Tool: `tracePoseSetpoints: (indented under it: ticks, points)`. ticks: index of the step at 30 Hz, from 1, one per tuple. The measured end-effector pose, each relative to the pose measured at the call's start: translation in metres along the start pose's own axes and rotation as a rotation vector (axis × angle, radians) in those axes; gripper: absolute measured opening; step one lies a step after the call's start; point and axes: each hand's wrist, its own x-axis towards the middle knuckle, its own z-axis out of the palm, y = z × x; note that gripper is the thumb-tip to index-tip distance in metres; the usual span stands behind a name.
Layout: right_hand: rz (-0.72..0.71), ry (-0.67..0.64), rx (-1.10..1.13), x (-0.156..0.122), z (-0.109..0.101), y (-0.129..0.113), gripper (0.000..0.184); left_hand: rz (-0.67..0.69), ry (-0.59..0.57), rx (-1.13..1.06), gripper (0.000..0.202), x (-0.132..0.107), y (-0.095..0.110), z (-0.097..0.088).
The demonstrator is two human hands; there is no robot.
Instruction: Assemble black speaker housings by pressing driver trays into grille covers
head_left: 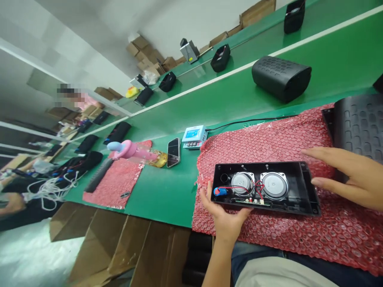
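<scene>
A black speaker housing [295, 195] lies open side up over red bubble wrap [239, 147]. Inside it are two round silver speaker drivers [273, 186], red and black wires, a blue cylindrical part [220, 191] and a thin circuit board [251, 201] along the near wall. My left hand [226, 217] grips the housing's near left corner, thumb along the near edge and fingers at the left end. My right hand [353, 179] is open at the right end, fingers stretched out, a fingertip close to the rim; whether it touches I cannot tell.
A black textured shell [359, 127] rests at the right, another [281, 77] stands on the green bench beyond. A light blue device [194, 136] with a cable, a phone [173, 152] and a pink-topped bottle [140, 153] are to the left. A co-worker's hand [12, 204] shows far left.
</scene>
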Motion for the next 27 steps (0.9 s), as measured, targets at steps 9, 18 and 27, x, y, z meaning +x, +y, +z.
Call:
tracePoseSetpoints:
  ticks: [9,18,27]
  points:
    - [0.025,-0.229,0.099,-0.008,0.000,-0.008,0.101,-0.184,-0.028,-0.237,0.104,0.002,0.000,-0.001]
    - [-0.013,-0.140,0.087,-0.002,0.003,-0.016,0.077,-0.130,0.059,-0.248,0.091,0.002,0.002,-0.001]
    - [-0.146,-0.074,0.029,0.001,0.004,-0.017,0.083,-0.121,0.064,-0.172,0.087,0.000,-0.001,-0.003]
